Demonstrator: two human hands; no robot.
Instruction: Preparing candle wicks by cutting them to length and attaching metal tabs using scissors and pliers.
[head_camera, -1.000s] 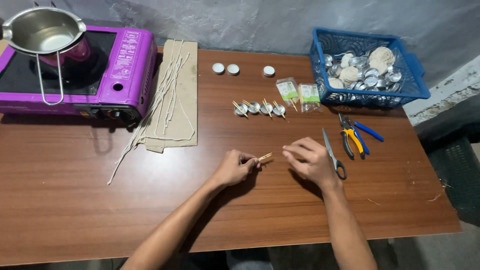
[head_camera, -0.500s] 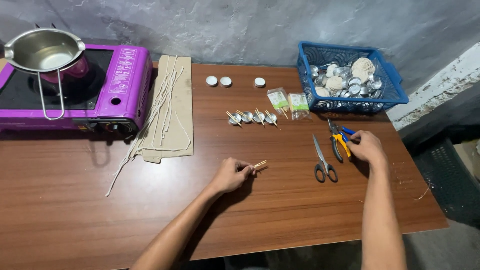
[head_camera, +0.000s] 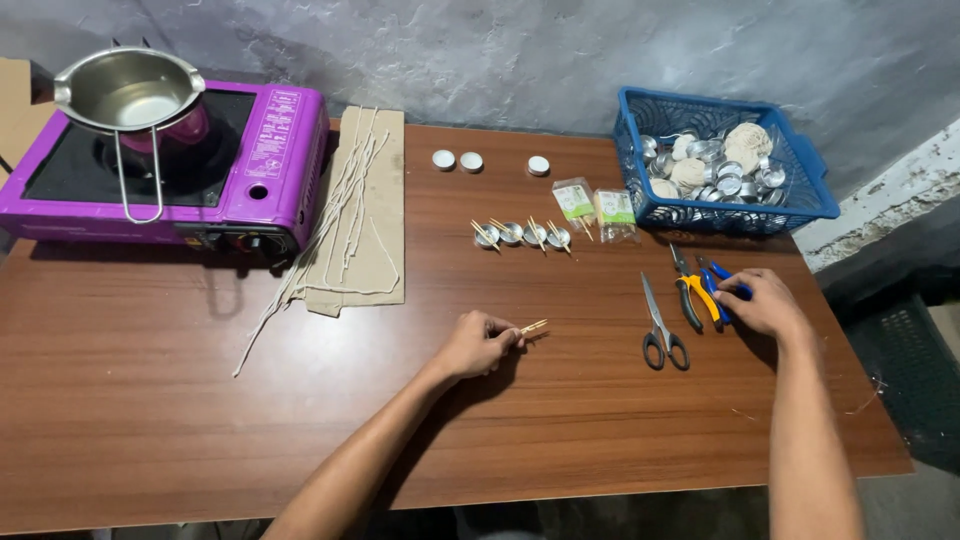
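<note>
My left hand (head_camera: 478, 343) rests on the brown wooden table (head_camera: 180, 420), its fingers pinched on a small bundle of short wooden sticks (head_camera: 533, 327) that points right. My right hand (head_camera: 765, 303) lies near the table's right side with its fingers closed over the blue-handled pliers (head_camera: 722, 284). Yellow-handled pliers (head_camera: 694, 296) lie just left of them. Grey scissors (head_camera: 660, 328) lie flat on the table between my two hands, touched by neither.
A purple portable stove (head_camera: 270, 160) with a steel pot (head_camera: 128, 92) stands at back left, beside cardboard (head_camera: 375, 220) strewn with wick strings. Small metal cups holding sticks (head_camera: 522, 235), three white discs (head_camera: 471, 160), two small packets (head_camera: 595, 207) and a blue basket (head_camera: 640, 160) line the back.
My right hand left the spot beside my left hand, set the scissors down on the table and moved right onto the pliers. My left hand kept hold of the sticks.
</note>
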